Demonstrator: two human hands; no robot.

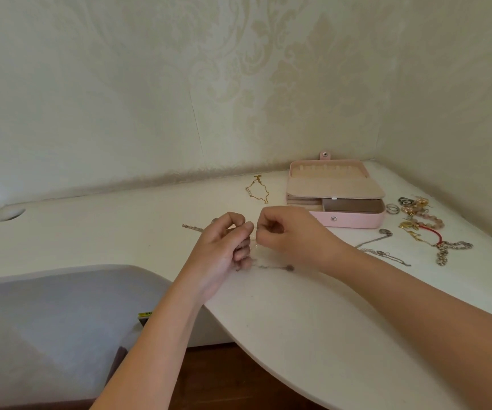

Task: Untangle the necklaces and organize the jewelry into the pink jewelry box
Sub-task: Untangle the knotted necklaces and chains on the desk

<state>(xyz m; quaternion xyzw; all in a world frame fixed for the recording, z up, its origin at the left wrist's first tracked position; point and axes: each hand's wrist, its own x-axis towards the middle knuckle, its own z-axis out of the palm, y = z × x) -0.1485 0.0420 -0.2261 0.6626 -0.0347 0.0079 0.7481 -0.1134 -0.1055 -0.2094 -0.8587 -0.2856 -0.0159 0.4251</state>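
Observation:
My left hand [230, 244] and my right hand [283, 235] sit close together above the white table [298, 315], each pinching a thin silver necklace chain [271, 266] between fingertips. The chain hangs down from the fingers, and its small dark pendant [289, 267] hangs just above the table. The pink jewelry box [354, 220] stands open behind my right hand, lid leaning back, beige compartments showing. A gold necklace [257, 190] lies left of the box. A silver bar-like piece [192, 227] lies left of my left hand.
Right of the box lies a heap of jewelry: rings [392, 208], a beaded bracelet [425, 221], a red cord bracelet [432, 233], a chunky silver chain [452, 250] and thin silver chains [382, 250]. A grey padded seat [46, 321] stands under the table's curved edge. Walls close off the corner.

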